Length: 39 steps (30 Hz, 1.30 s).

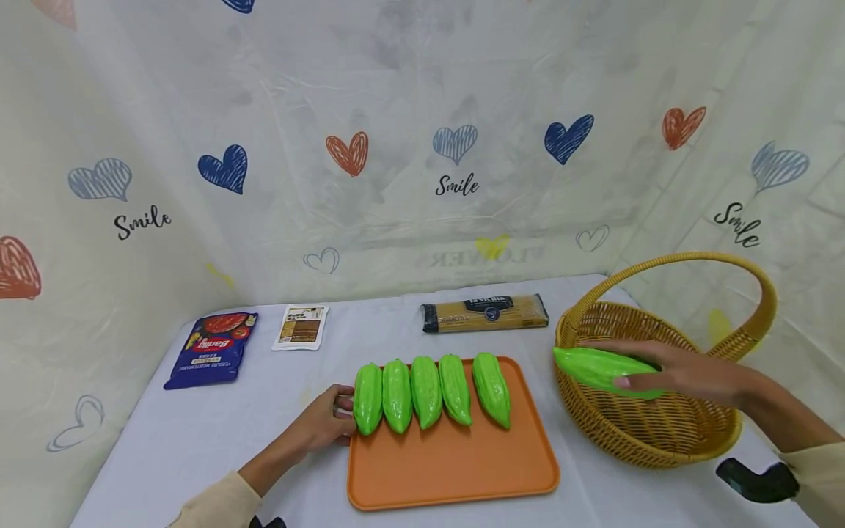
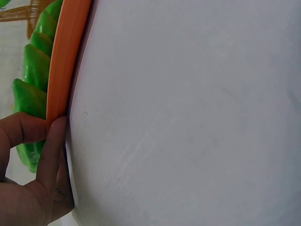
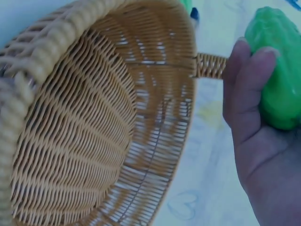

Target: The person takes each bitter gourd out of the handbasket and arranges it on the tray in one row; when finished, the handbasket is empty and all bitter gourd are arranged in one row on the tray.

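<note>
My right hand point(image 1: 686, 370) grips a bright green bitter melon point(image 1: 597, 368) over the wicker basket point(image 1: 637, 447). In the right wrist view, fingers curl round this bitter melon point(image 3: 282, 84), and the part of the basket interior point(image 3: 70, 141) that shows holds nothing. My left hand point(image 1: 326, 422) pinches the left rim of an orange tray point(image 1: 455, 469). The left wrist view has the thumb over the tray's edge point(image 2: 66, 61) and fingers against its outside. Several more bitter melons point(image 1: 425, 392) lie side by side along the tray's back half, the rightmost slightly apart.
Behind the tray lies a pack of spaghetti point(image 1: 485, 314). A blue Barilla pouch point(image 1: 211, 348) and a small white-and-brown packet point(image 1: 301, 328) lie at the back left. The basket's tall arched handle point(image 1: 693, 258) rises at the right. A heart-printed curtain point(image 1: 396, 205) hangs behind the white-covered table point(image 1: 264, 396).
</note>
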### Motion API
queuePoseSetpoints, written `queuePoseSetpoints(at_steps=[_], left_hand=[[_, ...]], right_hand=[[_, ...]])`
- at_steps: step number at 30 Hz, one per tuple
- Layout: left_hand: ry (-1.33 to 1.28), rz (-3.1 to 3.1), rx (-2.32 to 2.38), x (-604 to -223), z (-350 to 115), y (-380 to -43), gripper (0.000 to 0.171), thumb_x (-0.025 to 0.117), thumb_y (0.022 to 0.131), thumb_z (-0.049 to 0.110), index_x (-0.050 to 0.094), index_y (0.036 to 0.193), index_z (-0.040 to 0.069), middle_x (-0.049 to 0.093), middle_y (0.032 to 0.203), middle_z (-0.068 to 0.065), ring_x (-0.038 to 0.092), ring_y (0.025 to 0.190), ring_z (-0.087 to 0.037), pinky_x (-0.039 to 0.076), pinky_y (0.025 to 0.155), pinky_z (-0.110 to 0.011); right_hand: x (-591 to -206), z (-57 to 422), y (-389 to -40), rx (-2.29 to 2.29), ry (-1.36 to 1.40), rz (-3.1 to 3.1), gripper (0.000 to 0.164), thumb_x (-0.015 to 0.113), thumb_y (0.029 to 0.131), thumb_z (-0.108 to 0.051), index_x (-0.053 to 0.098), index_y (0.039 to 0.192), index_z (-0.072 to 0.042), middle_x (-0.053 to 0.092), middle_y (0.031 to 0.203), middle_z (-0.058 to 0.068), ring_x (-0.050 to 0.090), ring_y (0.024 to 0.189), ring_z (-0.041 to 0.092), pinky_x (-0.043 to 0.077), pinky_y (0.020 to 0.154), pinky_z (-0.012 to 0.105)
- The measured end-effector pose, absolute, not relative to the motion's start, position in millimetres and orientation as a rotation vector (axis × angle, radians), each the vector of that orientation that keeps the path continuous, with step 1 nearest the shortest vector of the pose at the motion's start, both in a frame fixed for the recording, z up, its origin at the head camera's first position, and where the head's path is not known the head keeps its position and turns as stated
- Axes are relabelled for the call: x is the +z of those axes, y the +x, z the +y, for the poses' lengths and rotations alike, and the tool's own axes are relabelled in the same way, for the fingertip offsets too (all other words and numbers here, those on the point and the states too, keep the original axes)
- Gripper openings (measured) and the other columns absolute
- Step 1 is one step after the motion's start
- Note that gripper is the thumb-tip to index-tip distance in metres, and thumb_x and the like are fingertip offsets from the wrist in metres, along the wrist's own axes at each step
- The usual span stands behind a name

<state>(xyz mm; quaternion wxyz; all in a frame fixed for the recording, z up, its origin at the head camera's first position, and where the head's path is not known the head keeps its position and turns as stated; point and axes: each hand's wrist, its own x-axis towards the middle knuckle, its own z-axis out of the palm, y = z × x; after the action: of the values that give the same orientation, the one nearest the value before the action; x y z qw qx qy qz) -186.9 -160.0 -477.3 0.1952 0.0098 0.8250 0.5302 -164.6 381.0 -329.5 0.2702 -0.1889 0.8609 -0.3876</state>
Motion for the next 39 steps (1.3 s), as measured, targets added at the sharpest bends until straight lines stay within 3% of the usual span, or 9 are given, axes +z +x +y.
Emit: queuePoseSetpoints(at_steps=[5,9,14,20,25,34,39], left_hand=[[0.018,2.322,1.470,-476.5,-159.7,-186.3,0.069,0.070,0.077,0.004,0.043,0.140,-0.004,0.056,0.118,-0.016,0.065,0.098,-0.022,0.063,0.073,-0.037],[0.005,2.337,1.453,-475.7,-158.9,-186.3,0.069,0.070,0.077,0.004,0.043,0.140,-0.004,0.057,0.118,-0.016,0.065,0.098,-0.022,0.063,0.073,-0.037],[-0.001,2.334,1.458,-474.9,-158.5,-185.8,0.069,0.069,0.076,0.003,0.043,0.140,-0.004,0.057,0.118,-0.016,0.065,0.098,-0.022,0.063,0.072,-0.037],[-0.009,2.323,1.466,-473.7,-158.1,-185.1,0.069,0.069,0.077,0.003,0.043,0.140,-0.005,0.056,0.118,-0.016,0.065,0.097,-0.022,0.063,0.072,-0.037],[-0.008,2.325,1.474,-473.9,-157.8,-185.5,0.068,0.069,0.077,0.002,0.043,0.140,-0.005,0.056,0.117,-0.016,0.065,0.097,-0.022,0.063,0.071,-0.038],[0.003,2.320,1.479,-474.6,-158.4,-185.6,0.069,0.068,0.077,0.002,0.043,0.140,-0.005,0.056,0.117,-0.017,0.065,0.097,-0.022,0.063,0.071,-0.038],[0.006,2.319,1.476,-475.3,-158.9,-185.5,0.069,0.069,0.077,0.003,0.043,0.140,-0.005,0.056,0.118,-0.016,0.065,0.098,-0.022,0.063,0.071,-0.038]], right_hand=[[-329.8,366.4,-162.4,-1.016,-0.512,2.334,0.062,0.058,0.099,-0.021,0.034,0.154,-0.010,0.048,0.132,0.018,0.054,0.101,0.017,0.053,0.075,0.029],[-333.3,353.9,-161.2,-1.067,-0.566,2.355,0.050,0.066,0.093,-0.017,0.044,0.136,-0.002,0.054,0.118,0.019,0.058,0.092,0.019,0.055,0.070,0.030],[-337.6,340.8,-162.4,-1.155,-0.738,2.381,0.035,0.070,0.090,-0.009,0.053,0.120,-0.006,0.059,0.103,0.015,0.060,0.081,0.020,0.055,0.065,0.030],[-340.8,326.5,-163.5,-1.257,-0.789,2.380,0.035,0.065,0.095,-0.007,0.058,0.129,-0.005,0.061,0.108,0.012,0.062,0.086,0.016,0.058,0.070,0.030],[-342.8,312.7,-164.2,-1.314,-0.755,2.358,0.041,0.057,0.100,-0.009,0.051,0.139,0.002,0.058,0.106,0.017,0.063,0.079,0.017,0.060,0.065,0.033],[-355.7,293.1,-169.1,-1.473,-0.797,2.289,0.038,0.068,0.092,-0.004,0.048,0.123,0.005,0.060,0.113,0.023,0.067,0.092,0.019,0.062,0.076,0.034],[-359.2,284.8,-171.2,-1.424,-0.807,2.332,0.048,0.067,0.094,-0.008,0.051,0.138,0.002,0.057,0.122,0.023,0.067,0.097,0.016,0.060,0.080,0.030]])
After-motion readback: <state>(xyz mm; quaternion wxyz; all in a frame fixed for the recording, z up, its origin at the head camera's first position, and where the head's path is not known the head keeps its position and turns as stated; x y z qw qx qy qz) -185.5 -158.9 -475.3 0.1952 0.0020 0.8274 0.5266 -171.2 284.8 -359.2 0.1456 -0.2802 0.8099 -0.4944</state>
